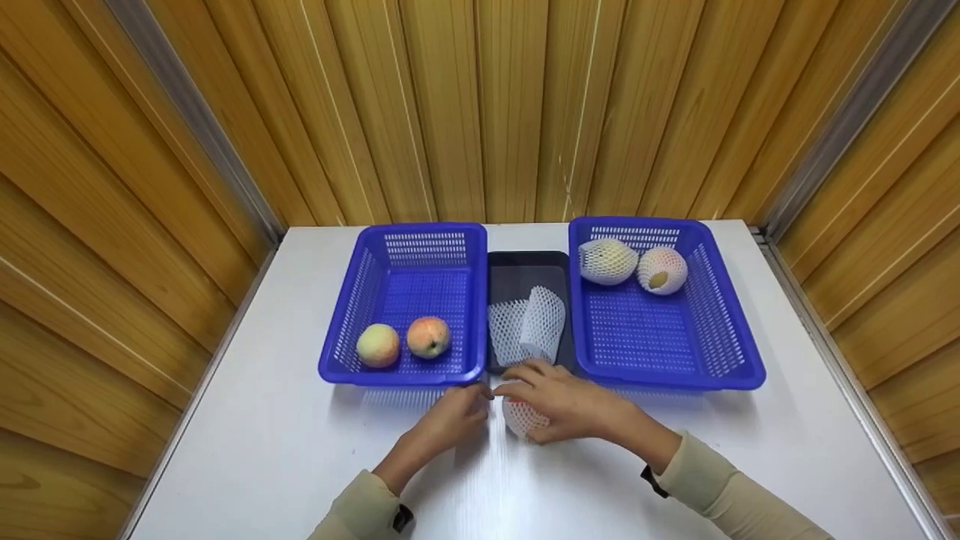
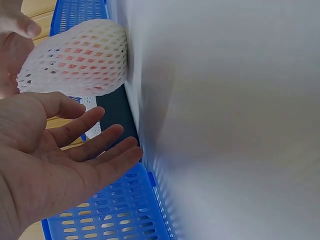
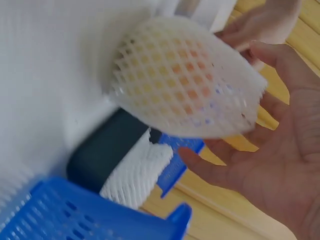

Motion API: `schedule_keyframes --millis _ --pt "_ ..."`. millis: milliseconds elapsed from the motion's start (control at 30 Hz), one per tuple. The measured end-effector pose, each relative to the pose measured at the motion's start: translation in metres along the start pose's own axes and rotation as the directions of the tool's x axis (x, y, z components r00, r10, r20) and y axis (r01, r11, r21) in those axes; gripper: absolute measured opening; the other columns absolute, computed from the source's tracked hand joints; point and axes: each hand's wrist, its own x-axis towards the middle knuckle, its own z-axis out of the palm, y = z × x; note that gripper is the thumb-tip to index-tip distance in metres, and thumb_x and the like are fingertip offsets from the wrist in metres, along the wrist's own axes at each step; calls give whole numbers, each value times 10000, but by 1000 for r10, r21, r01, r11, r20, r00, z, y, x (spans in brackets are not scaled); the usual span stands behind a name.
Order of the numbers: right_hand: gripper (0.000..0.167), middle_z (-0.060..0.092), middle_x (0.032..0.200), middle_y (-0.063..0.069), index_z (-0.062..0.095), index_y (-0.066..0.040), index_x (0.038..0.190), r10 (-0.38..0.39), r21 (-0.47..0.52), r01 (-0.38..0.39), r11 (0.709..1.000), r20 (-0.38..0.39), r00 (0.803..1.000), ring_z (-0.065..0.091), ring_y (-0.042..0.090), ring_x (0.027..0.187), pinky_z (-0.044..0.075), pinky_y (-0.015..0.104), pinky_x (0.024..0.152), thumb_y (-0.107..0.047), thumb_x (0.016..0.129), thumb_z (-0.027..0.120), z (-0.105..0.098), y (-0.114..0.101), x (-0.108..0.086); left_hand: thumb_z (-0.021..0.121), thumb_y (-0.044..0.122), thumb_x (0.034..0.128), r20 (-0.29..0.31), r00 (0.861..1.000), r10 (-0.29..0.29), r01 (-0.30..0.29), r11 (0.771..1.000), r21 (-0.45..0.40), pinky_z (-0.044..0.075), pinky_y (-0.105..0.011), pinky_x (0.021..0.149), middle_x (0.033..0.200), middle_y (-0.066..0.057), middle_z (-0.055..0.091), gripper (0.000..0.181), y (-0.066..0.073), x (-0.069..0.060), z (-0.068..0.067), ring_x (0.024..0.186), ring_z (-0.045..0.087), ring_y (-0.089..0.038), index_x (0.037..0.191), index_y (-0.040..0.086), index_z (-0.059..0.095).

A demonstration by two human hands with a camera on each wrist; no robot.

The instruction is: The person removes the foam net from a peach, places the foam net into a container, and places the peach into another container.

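A peach in a white foam net sleeve (image 1: 525, 420) stands on the white table, its sleeve's loose end pointing up. My right hand (image 1: 562, 401) is over and beside it, fingers spread around the sleeve's top; in the right wrist view the thumb (image 3: 280, 57) looks apart from the net. On the other side my left hand (image 1: 454, 416) is near the left basket's front edge, holding nothing. The left wrist view shows its fingers (image 2: 107, 140) loosely extended below the netted peach (image 2: 90, 60). Empty foam net sleeves (image 1: 541, 322) lie in a black tray (image 1: 529, 260) just beyond.
The left blue basket (image 1: 480, 300) holds two bare peaches, one yellowish (image 1: 378, 346), one redder (image 1: 428, 337). Inside the right blue basket (image 1: 739, 330) are two netted fruits (image 1: 607, 262). Wood-patterned walls (image 1: 510, 112) enclose the table (image 1: 300, 300) at the back and sides.
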Motion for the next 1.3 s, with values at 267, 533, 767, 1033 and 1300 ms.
schedule_keyframes --millis 267,533,767,1033,1300 --pt "774 457 1476 84 460 -244 1499 4 -116 2 993 51 999 424 367 1318 501 574 1006 -410 823 797 26 0 3 627 43 902 23 999 -29 29 1000 -12 547 -313 739 1002 -89 711 231 1 1 -1 815 618 -144 1123 4 681" --pt "765 480 1428 21 520 -262 1433 15 -186 -12 982 17 1000 441 279 1218 568 451 910 -308 756 872 37 10 17 625 40 918 3 1000 6 -6 1000 -13 560 -371 830 1075 -126 707 227 1 5 -9 940 655 -226 1133 -13 674" --pt "650 557 1312 40 637 -178 1248 -30 -128 19 992 -83 996 474 255 1108 561 355 888 -221 667 924 50 15 14 633 29 907 16 1000 3 -3 1000 -12 533 -326 738 986 -98 699 225 1 0 0 830 608 -167 1125 -3 677" --pt "586 571 1284 39 639 -124 1202 49 57 -40 998 -153 987 487 255 1159 535 406 964 -239 684 889 37 18 9 628 33 906 24 1000 11 -10 1000 -26 549 -349 809 1071 -102 709 224 1 1 3 922 637 -179 1122 -1 677" --pt "543 583 1315 52 656 -164 1190 106 178 -38 983 -390 915 504 271 1174 520 459 946 -204 687 859 17 18 16 620 9 918 22 999 40 -38 997 -66 559 -352 866 1100 -103 708 209 2 1 3 1006 663 -227 1119 14 675"
